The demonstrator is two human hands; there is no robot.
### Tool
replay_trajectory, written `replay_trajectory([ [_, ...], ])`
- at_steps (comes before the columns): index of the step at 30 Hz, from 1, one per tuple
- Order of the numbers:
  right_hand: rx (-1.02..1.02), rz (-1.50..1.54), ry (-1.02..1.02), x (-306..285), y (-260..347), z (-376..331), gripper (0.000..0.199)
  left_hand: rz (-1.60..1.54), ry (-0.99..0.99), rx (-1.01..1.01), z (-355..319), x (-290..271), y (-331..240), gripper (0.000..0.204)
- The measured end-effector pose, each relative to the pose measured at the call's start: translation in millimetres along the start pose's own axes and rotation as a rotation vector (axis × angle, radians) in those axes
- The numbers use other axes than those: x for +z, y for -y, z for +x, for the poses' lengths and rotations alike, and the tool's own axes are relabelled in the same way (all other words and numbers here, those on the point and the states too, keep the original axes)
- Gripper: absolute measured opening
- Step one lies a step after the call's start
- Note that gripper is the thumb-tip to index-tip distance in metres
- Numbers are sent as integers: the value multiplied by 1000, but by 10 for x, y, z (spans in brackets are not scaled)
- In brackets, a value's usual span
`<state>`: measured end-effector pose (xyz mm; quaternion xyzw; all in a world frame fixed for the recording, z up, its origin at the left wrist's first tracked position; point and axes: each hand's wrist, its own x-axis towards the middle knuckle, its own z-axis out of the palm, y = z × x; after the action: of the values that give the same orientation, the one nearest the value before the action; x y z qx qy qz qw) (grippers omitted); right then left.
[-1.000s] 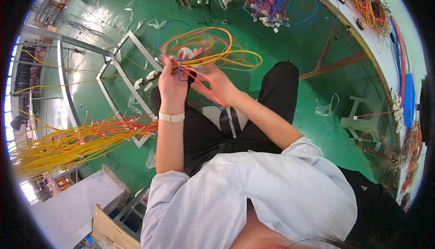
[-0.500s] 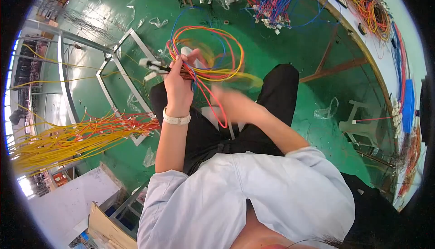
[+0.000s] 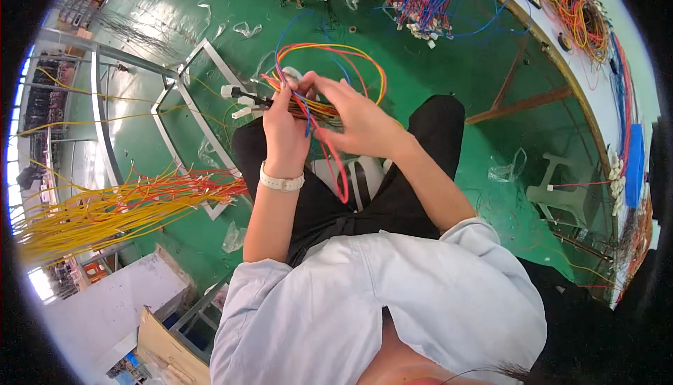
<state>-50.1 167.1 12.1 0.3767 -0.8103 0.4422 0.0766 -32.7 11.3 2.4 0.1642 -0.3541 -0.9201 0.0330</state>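
My left hand is closed around a coiled bundle of wires in red, yellow and blue, held above my lap. White and black plug connectors stick out of the bundle to the left of that hand. My right hand has its fingers curled over the bundle close to the left thumb, with its own thumb below. Part of the coil is hidden behind the right hand. A pink-red wire loop hangs down between my wrists.
Yellow and red wires stretch out at the left, near a metal frame. Red and blue wires with white connectors hang at the far edge of the curved-looking table. A plastic stool stands at right, and plastic scraps lie on the green floor.
My right hand has moved up and left, from below the coil onto the bundle beside my left hand. The coil is pulled in tighter, and my left hand has shifted slightly right.
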Motion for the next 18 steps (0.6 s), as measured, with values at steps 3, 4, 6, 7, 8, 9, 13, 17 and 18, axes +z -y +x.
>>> replay_trajectory([
  [3,302,468,218,54,-118,-92,55,25,21,13,-36,14,-35,20],
  [4,384,448,255,63,-161,-103,55,29,-26,-17,-42,16,-46,20],
  [6,446,972,268,80,-238,-132,43,57,-36,-89,-62,26,-47,22],
  [7,460,917,319,92,-273,-148,37,92,27,-116,-84,32,-40,22],
  [8,536,885,321,120,-312,-149,37,75,58,-172,-86,48,-23,21],
  [9,610,864,388,148,-347,-153,37,56,82,-205,-109,57,-11,20],
  [13,665,854,364,197,-416,-227,39,63,157,-298,-126,109,35,21],
  [17,760,964,350,153,-386,-253,37,85,163,-299,-112,129,0,21],
  [18,751,1034,345,141,-369,-248,36,91,144,-313,-106,137,-11,21],
])
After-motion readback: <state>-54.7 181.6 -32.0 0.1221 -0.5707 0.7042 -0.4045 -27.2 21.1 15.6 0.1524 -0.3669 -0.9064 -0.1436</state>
